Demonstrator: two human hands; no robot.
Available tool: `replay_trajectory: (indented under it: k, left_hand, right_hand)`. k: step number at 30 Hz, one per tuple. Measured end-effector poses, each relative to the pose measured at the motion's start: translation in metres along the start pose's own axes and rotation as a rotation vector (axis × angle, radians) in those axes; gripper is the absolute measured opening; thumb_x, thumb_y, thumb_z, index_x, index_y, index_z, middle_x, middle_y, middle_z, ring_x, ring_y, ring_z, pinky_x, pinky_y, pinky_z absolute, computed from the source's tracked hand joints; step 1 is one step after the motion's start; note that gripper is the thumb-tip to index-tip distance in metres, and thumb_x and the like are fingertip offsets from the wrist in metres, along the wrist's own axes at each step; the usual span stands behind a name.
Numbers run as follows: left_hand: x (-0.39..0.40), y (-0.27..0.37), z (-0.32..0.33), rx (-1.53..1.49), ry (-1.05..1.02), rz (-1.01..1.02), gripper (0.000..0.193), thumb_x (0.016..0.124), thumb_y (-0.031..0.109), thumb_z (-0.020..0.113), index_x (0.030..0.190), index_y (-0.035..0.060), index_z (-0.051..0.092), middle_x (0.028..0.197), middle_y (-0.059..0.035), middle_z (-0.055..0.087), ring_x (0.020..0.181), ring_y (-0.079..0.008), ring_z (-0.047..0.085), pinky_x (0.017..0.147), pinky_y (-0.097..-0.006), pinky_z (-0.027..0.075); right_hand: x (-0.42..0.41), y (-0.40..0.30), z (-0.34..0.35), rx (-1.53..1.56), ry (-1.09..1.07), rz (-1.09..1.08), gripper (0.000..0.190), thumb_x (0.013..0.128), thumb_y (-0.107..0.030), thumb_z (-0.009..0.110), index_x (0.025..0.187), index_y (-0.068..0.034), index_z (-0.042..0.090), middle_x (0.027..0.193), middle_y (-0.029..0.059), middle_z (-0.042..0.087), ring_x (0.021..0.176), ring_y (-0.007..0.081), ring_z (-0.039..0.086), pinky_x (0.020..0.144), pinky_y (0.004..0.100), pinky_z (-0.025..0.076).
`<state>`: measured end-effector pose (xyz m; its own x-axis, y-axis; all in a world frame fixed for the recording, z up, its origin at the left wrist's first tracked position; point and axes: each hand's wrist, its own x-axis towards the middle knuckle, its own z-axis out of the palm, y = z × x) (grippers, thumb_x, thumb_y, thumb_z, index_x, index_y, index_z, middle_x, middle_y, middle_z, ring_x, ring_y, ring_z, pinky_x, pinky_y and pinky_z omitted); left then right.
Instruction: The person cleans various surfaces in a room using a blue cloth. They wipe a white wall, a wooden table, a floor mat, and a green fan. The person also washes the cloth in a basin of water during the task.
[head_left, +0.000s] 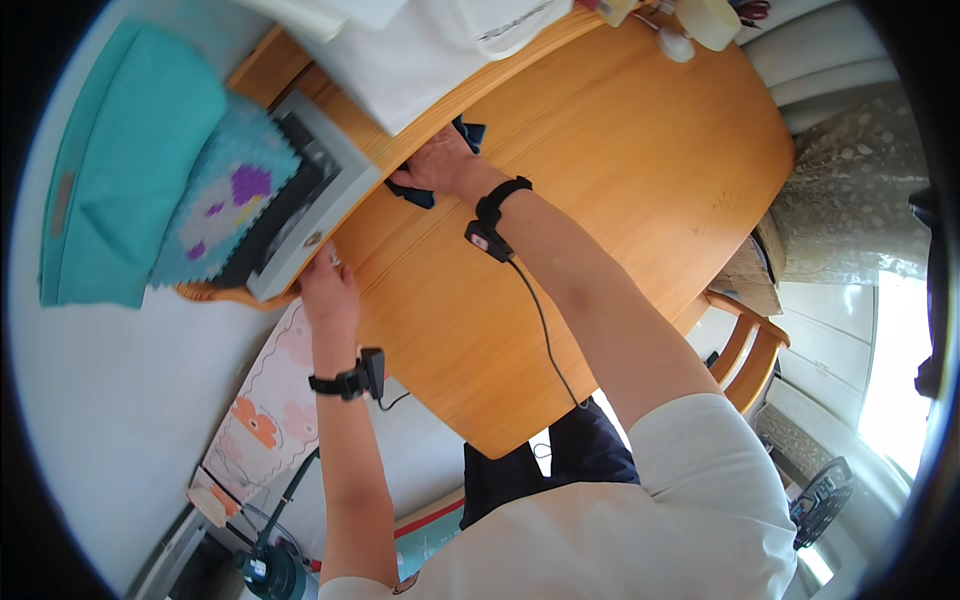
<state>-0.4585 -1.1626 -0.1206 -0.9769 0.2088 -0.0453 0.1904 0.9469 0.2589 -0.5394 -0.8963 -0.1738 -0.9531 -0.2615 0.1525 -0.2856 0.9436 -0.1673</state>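
Note:
A dark blue cloth (471, 133) lies on the wooden tabletop (600, 157), partly under the overhanging edge of a wooden shelf (480, 79). My right hand (439, 161) is over the cloth, fingers bent around it, and hides its middle. The cloth's ends stick out on both sides of the hand. Farther left, my left hand (330, 292) reaches up to the shelf's lower corner. Its fingertips are partly hidden there, so their grip is unclear. Both wrists wear black straps with small devices; a cable (546, 330) runs from the right one.
On the shelf stand a teal fabric case (135, 172), a patterned zigzag-edged cloth (225, 187), a grey-framed box (315, 195) and white bags (420, 60). Rolls of tape (706, 22) sit at the table's far end. A wooden chair (742, 352) is at the right.

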Motion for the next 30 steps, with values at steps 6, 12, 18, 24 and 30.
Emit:
replay_trajectory:
  k: [6,12,18,24,30]
  left_hand:
    - [-0.051,0.062,-0.011,0.286,-0.345,-0.155,0.058,0.077,0.027,0.081,0.125,0.0093,0.055,0.121,-0.0157,0.057,0.110,-0.0367,0.058,0.088,-0.0434,0.052]
    - [-0.062,0.092,0.009,0.314,-0.330,-0.130,0.075,0.067,0.027,0.088,0.128,0.0010,0.052,0.124,-0.0184,0.055,0.109,-0.0369,0.060,0.089,-0.0428,0.053]
    - [-0.055,0.100,0.015,0.333,-0.438,-0.241,0.079,0.065,0.023,0.089,0.129,-0.0016,0.049,0.126,-0.0209,0.052,0.109,-0.0391,0.060,0.089,-0.0425,0.054]
    - [-0.049,0.104,0.015,0.303,-0.473,-0.264,0.074,0.062,0.018,0.089,0.123,-0.0017,0.052,0.122,-0.0217,0.053,0.105,-0.0410,0.062,0.088,-0.0437,0.054]
    - [-0.050,0.100,0.018,0.264,-0.409,-0.246,0.077,0.060,0.017,0.089,0.125,-0.0017,0.052,0.121,-0.0214,0.054,0.106,-0.0404,0.060,0.089,-0.0436,0.054]
  right_hand:
    - [0.006,0.143,-0.018,-0.089,0.020,0.244,0.074,0.094,-0.063,0.037,0.155,-0.022,0.031,0.162,0.0027,0.026,0.151,0.0275,0.013,0.121,0.0524,0.005]
    - [-0.002,0.277,-0.044,-0.192,-0.008,0.415,0.071,0.098,-0.062,0.033,0.156,-0.023,0.029,0.161,0.0046,0.029,0.150,0.0277,0.020,0.121,0.0493,0.010]
    - [-0.057,0.279,-0.048,-0.042,0.130,0.389,0.061,0.089,-0.044,0.058,0.137,-0.005,0.055,0.151,0.0191,0.040,0.143,0.0339,0.032,0.117,0.0457,0.026]
    - [-0.099,0.299,-0.053,0.067,0.236,0.321,0.062,0.088,-0.045,0.060,0.138,-0.009,0.055,0.153,0.0171,0.038,0.143,0.0335,0.033,0.116,0.0438,0.028]
    - [-0.026,0.384,-0.067,-0.178,0.187,0.690,0.065,0.086,-0.051,0.061,0.140,-0.016,0.053,0.143,0.0112,0.049,0.133,0.0302,0.043,0.110,0.0442,0.033]
